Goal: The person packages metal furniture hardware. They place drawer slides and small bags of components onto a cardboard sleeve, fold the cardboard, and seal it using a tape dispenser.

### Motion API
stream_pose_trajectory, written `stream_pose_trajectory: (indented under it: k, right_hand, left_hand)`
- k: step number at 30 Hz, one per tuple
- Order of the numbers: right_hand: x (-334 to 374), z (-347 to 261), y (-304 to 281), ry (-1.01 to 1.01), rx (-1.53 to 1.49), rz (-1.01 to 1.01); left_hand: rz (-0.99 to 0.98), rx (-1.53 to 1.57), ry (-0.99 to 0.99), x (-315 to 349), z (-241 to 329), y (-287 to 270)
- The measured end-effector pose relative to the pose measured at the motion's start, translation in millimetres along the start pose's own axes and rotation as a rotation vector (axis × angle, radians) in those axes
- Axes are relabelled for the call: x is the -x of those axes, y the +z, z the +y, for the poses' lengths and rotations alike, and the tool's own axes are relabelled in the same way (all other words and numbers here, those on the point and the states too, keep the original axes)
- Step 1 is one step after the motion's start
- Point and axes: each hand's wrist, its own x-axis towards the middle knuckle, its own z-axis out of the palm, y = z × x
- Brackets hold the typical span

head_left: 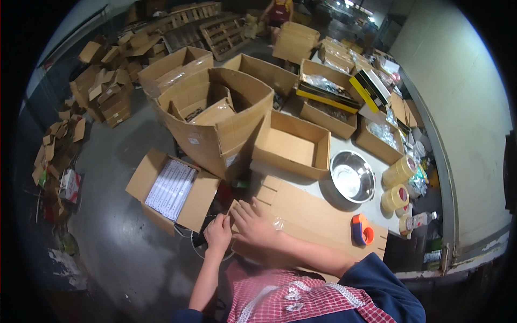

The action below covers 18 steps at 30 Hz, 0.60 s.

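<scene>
A flat brown cardboard sheet (318, 215) with slots cut along its ends lies on the table before me. At its left edge my left hand (217, 234) has its fingers closed on the cardboard. My right hand (252, 222) presses on the sheet close beside it, fingers stretched out and apart. A shiny patch, seemingly clear tape (278, 223), shows by the right wrist. An orange and blue tape dispenser (362, 231) rests on the sheet's right part. Left of my hands, an open carton (200, 202) holds rows of white printed pieces (171, 188).
Beyond the sheet stand an empty open box (291, 141) and a steel bowl (353, 176). Tape rolls (396, 198) and a clear bottle (421, 219) line the right side. Large cartons (215, 129) rise ahead. Far off are pallets (222, 36) and another person (280, 13).
</scene>
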Motion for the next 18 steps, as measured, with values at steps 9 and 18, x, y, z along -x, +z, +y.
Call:
stream_pose_trajectory:
  k: [9, 18]
  right_hand:
    - [180.2, 44.7, -90.9, 0.363, -0.135, 0.131]
    - [352.6, 141.9, -79.4, 1.177, 0.279, -0.108]
  left_hand:
    - [-0.046, 0.982, -0.461, 16.5, 9.7, 31.1]
    - [-0.051, 0.924, -0.286, 2.2, 18.6, 23.9]
